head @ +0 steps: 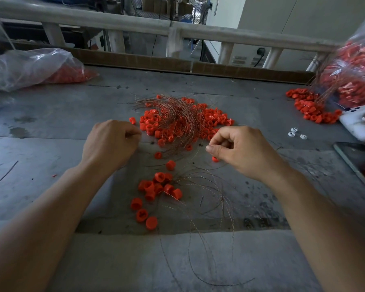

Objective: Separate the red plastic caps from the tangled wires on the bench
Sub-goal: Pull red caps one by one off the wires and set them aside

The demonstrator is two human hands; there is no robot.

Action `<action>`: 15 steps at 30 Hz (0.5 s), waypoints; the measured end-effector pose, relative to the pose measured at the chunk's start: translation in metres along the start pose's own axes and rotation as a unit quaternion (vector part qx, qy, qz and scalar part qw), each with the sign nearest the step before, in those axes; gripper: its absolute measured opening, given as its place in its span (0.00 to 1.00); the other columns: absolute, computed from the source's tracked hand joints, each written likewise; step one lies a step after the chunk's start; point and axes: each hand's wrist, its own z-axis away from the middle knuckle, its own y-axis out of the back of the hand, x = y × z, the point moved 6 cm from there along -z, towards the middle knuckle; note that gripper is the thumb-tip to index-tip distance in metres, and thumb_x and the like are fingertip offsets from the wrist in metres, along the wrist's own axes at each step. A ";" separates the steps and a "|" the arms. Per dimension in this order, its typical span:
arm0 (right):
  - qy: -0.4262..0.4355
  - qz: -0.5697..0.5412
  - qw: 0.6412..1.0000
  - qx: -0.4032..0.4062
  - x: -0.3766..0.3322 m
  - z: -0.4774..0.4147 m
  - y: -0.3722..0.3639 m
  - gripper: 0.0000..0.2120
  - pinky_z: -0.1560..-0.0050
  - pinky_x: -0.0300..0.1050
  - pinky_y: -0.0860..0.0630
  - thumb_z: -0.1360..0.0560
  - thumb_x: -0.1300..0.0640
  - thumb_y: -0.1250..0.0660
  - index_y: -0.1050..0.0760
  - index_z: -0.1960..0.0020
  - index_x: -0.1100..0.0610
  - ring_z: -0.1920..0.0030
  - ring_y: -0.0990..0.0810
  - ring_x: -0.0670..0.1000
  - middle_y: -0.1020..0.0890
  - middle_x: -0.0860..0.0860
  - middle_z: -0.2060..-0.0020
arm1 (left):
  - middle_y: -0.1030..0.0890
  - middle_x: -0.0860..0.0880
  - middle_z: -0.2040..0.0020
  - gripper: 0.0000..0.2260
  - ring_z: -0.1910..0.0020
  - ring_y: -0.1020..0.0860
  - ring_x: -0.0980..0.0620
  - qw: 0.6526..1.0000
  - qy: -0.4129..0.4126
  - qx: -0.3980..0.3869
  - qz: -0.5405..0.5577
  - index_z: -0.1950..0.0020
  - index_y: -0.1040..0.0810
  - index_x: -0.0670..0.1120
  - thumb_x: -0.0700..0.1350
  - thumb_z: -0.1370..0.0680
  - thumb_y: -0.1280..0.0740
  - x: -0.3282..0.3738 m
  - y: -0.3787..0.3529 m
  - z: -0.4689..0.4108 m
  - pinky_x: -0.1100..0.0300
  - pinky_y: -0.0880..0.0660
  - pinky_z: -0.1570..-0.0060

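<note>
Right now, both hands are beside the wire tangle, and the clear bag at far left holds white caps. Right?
No: the head view shows red caps, not white, in the clear bag. The left hand and right hand are beside the wire tangle.

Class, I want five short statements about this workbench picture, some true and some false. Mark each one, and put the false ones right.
1. The tangled wires lie on top of a heap of red caps. True.
2. The left hand lies flat with straight fingers. False: its fingers are curled.
3. A clear plastic bag holding red parts lies at the far left of the bench. True.
4. The caps nearest the person are blue. False: that near cluster is red.
5. The right hand rests on the dark flat device. False: the hand is beside the heap, and the device lies untouched at the bench's right edge.
</note>
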 end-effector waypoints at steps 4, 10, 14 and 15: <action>0.002 -0.002 1.000 0.001 -0.001 -0.001 0.000 0.07 0.68 0.27 0.31 0.28 0.53 0.31 0.25 0.64 0.48 0.68 0.25 0.41 0.20 0.46 0.68 | 0.21 0.44 0.56 0.06 0.56 0.25 0.44 1.000 0.017 0.006 -0.013 0.58 0.18 0.44 0.38 0.26 0.36 -0.004 -0.001 -0.003 0.55 0.29 0.55; 0.002 0.003 1.000 -0.007 -0.001 -0.001 -0.002 0.07 0.67 0.27 0.31 0.28 0.53 0.31 0.26 0.64 0.48 0.68 0.26 0.40 0.21 0.45 0.68 | 0.33 0.43 0.36 0.24 0.47 0.26 0.45 0.996 0.064 -0.058 0.002 0.33 0.31 0.47 0.41 0.28 0.30 -0.023 -0.010 -0.020 0.56 0.31 0.49; 0.003 -0.002 1.000 -0.012 -0.002 0.001 -0.004 0.08 0.67 0.28 0.31 0.28 0.54 0.31 0.26 0.64 0.48 0.69 0.26 0.40 0.21 0.45 0.68 | 0.36 0.45 0.30 0.36 0.38 0.30 0.44 0.982 0.046 -0.181 0.023 0.29 0.35 0.51 0.49 0.34 0.24 -0.028 -0.024 -0.033 0.51 0.32 0.40; 0.004 -0.001 1.000 -0.012 -0.002 0.001 -0.005 0.07 0.67 0.28 0.31 0.28 0.54 0.31 0.26 0.64 0.49 0.69 0.26 0.40 0.21 0.45 0.69 | 0.35 0.46 0.30 0.35 0.38 0.30 0.45 0.979 0.040 -0.198 0.037 0.30 0.33 0.51 0.50 0.35 0.23 -0.027 -0.026 -0.034 0.51 0.32 0.40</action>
